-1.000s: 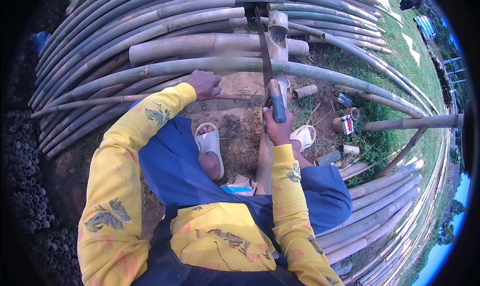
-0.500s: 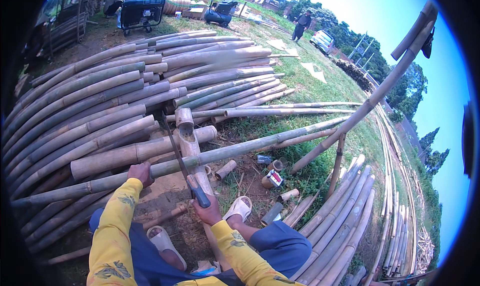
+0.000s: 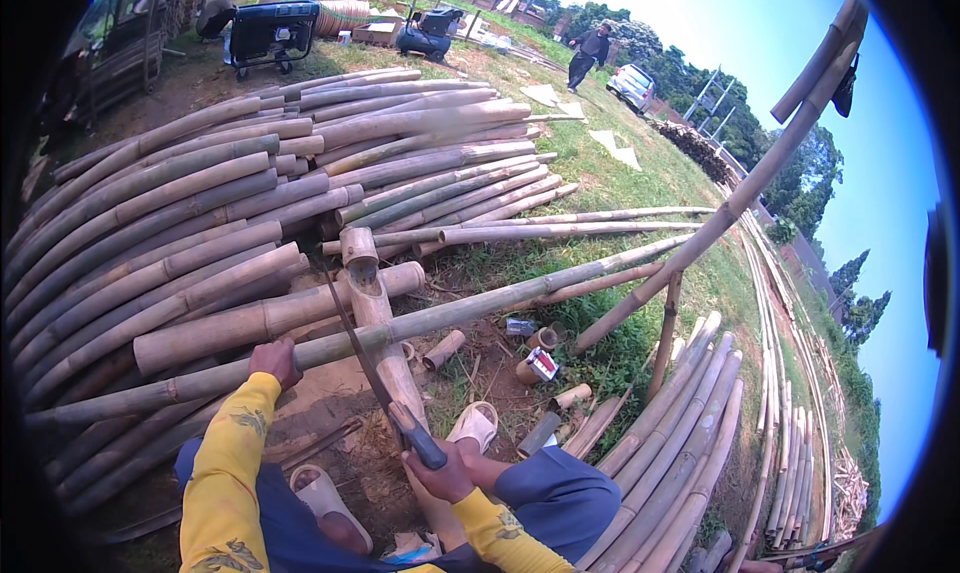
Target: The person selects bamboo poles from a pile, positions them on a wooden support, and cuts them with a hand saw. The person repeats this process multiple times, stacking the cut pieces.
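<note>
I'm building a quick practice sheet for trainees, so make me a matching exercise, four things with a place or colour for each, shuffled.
1. Saw
2. Left hand
3. Left sleeve
4. Sandals

A. Cream
B. On the long bamboo pole
C. In the right hand
D. Yellow, patterned

Pairs: 1-C, 2-B, 3-D, 4-A.
</note>
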A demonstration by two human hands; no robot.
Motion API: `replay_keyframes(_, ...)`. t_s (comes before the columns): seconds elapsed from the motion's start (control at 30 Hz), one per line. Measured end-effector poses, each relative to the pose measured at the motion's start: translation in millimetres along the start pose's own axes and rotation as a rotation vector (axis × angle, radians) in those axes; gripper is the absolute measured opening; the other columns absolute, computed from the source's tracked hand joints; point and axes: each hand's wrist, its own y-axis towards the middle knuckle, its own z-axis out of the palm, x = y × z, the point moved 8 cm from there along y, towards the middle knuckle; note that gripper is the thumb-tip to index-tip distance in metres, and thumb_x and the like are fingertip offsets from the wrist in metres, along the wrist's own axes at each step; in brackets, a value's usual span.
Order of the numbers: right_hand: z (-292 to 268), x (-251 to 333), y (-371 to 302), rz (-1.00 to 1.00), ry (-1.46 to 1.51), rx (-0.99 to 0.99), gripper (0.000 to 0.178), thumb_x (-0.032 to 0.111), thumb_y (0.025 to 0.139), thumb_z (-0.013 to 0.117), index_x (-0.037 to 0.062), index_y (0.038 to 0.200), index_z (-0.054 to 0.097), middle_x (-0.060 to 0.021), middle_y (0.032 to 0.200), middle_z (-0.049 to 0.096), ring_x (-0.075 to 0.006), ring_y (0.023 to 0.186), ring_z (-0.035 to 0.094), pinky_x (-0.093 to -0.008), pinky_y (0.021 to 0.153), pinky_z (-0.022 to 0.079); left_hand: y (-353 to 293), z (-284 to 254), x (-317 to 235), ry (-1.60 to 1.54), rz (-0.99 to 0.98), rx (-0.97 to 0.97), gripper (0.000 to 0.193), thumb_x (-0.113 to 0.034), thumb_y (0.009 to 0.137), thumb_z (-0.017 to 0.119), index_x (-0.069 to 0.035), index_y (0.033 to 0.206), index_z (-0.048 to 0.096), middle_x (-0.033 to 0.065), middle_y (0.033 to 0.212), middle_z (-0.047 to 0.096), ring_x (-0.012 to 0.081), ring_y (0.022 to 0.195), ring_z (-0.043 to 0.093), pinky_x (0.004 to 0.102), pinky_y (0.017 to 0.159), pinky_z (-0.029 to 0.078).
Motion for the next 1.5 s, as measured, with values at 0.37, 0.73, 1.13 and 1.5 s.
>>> replay_keyframes(0.37,-14.5,28.0,-101.0,0.106,0.083,-0.066,0.031,0.013,0.088,0.077,-0.0005,0.114,0.069,-0.0046,0.081,0.068,-0.0137,0.073,0.061,-0.0313,0.070,0.051,-3.9,-2.1,5.9,-0.012,-0.009,0.038,0.039,-0.028,0.075,0.074,-0.004,0.104,0.065,0.0204,0.100,0.073,0.0362,0.092,0.073,0.0463,0.084,0.058)
replay_keyframes(0.73,31.0,-0.4,60.3,-0.028,0.050,-0.045,0.021,0.015,0.088,0.078,0.0012,0.083,0.063,0.0009,0.069,0.058,-0.0072,0.062,0.050,-0.0277,0.057,0.042,-3.0,-2.5,-5.0,-0.014,0.028,0.049,0.043,-0.031,0.075,0.073,-0.004,0.107,0.065,0.0207,0.103,0.073,0.0367,0.095,0.073,0.0469,0.087,0.057)
replay_keyframes(1.13,21.9,11.5,31.3,0.066,0.154,-0.052,0.021,0.005,0.090,0.074,0.0036,0.077,0.058,0.0043,0.065,0.055,-0.0041,0.056,0.048,-0.0246,0.050,0.038,2.3,-0.4,4.0,-0.003,0.004,0.007,0.037,-0.028,0.078,0.074,-0.003,0.103,0.064,0.0207,0.097,0.074,0.0376,0.090,0.073,0.0461,0.083,0.058)
replay_keyframes(1.5,-20.9,51.0,-98.6,0.119,0.031,-0.065,0.024,0.000,0.089,0.073,-0.0033,0.113,0.068,-0.0006,0.081,0.063,-0.0063,0.071,0.054,-0.0245,0.068,0.048,2.0,2.0,6.1,-0.003,-0.028,0.081,0.046,-0.031,0.076,0.076,-0.003,0.110,0.063,0.0211,0.096,0.073,0.0382,0.091,0.072,0.0472,0.084,0.057)
